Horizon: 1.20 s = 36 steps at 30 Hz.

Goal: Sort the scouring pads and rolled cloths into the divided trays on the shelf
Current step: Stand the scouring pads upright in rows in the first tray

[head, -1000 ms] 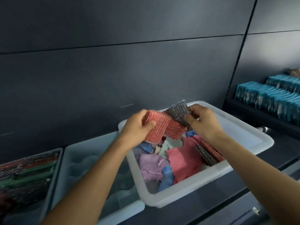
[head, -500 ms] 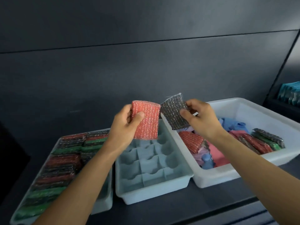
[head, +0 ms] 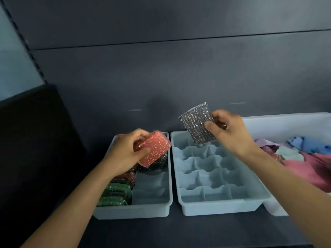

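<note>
Just above the left tray (head: 132, 210), partly filled with green and red pads (head: 116, 191), the left hand (head: 125, 154) grips a red pad (head: 155, 149). The right hand (head: 231, 133) pinches a grey pad (head: 196, 122) over the middle tray (head: 222, 208), beside the bin (head: 286, 125) of cloths (head: 304, 161).

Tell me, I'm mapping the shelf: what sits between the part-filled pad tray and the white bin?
In the head view, a second divided tray stands between the pad tray and the white bin.

Red pad (head: 154, 149), silver pad (head: 196, 122)
</note>
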Each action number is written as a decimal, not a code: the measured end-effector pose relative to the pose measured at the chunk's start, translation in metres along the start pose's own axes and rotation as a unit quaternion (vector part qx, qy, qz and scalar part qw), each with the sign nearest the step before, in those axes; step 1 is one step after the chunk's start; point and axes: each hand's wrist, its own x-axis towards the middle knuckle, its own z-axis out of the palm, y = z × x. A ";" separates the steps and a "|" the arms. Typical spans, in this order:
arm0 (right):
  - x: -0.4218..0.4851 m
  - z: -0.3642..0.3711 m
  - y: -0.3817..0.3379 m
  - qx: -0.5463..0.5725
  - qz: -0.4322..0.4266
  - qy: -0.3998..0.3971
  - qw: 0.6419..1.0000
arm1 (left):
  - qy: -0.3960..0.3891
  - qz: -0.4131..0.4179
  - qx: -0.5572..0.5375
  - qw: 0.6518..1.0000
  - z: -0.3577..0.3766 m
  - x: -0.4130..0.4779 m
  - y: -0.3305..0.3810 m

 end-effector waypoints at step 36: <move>-0.023 0.140 -0.033 -0.397 -0.132 -0.272 0.867 | -0.067 -0.004 -0.007 0.998 -0.001 0.028 -0.063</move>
